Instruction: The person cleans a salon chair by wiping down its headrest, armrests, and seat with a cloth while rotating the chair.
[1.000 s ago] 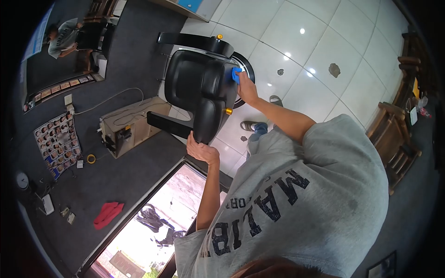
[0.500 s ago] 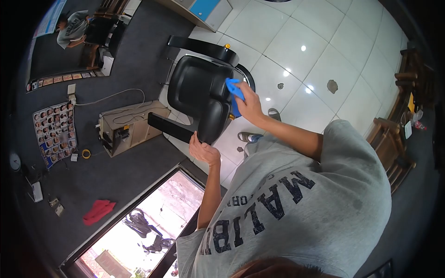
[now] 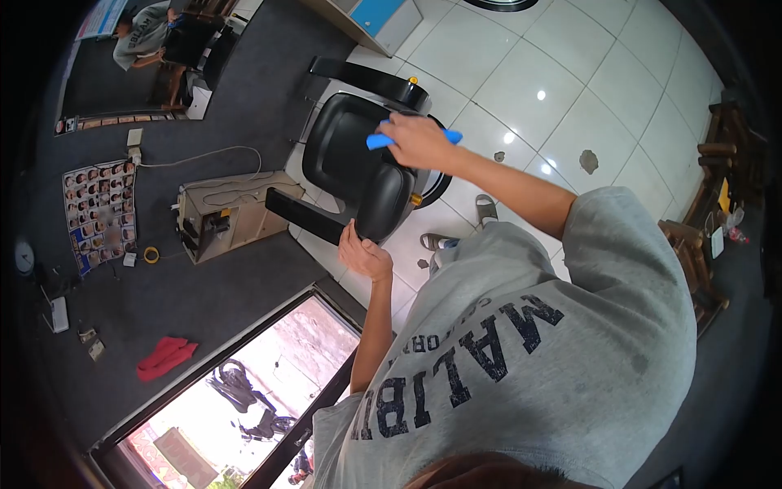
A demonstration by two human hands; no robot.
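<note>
A black padded barber chair (image 3: 342,138) stands before me, seat toward the mirror wall and backrest toward my body. My right hand (image 3: 419,143) is closed around a blue cloth (image 3: 380,142) at the top of the backrest, by its far end. Parts of the cloth stick out on both sides of the fist. At the near end of the backrest (image 3: 383,204), my left hand (image 3: 365,253) has its fingers stretched out, fingertips touching the chair by the rear of the near armrest (image 3: 305,215). It holds no loose object.
A wooden cabinet (image 3: 236,213) with cables on top stands by the dark wall. A mirror (image 3: 147,73), a haircut poster (image 3: 99,213) and a red cloth (image 3: 167,357) are on that wall. Wooden furniture (image 3: 696,265) stands to the right. White tiles (image 3: 554,106) cover the floor.
My right hand has moved with the blue cloth up and left across the top of the backrest. My left hand stays at the chair's near side. The whole view has shifted slightly.
</note>
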